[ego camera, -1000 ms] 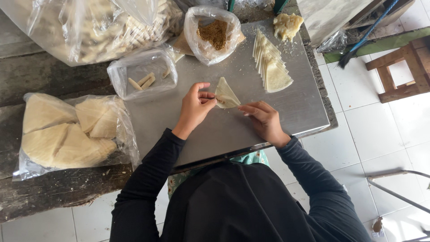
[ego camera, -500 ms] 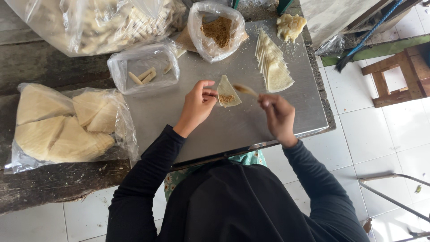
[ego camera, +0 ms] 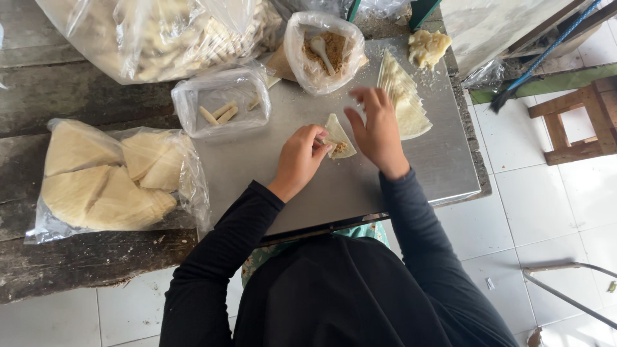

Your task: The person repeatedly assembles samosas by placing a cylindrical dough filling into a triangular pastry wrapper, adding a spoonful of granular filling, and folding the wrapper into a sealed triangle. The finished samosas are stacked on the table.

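A small triangular pastry wrapper (ego camera: 339, 136) with a little filling on it is pinched at its edge by the fingers of the left hand (ego camera: 299, 159) on the metal tabletop (ego camera: 334, 186). The right hand (ego camera: 378, 128) is held just above and beside it, fingers spread and released, holding nothing as far as can be seen. A stack of wrappers (ego camera: 405, 106) lies near, and a bag of filling (ego camera: 324, 51) is set beyond.

Clear plastic bags hold pale wrapper wedges (ego camera: 103, 186) at left, rolls (ego camera: 160, 35) behind, and brown filling (ego camera: 324, 51).
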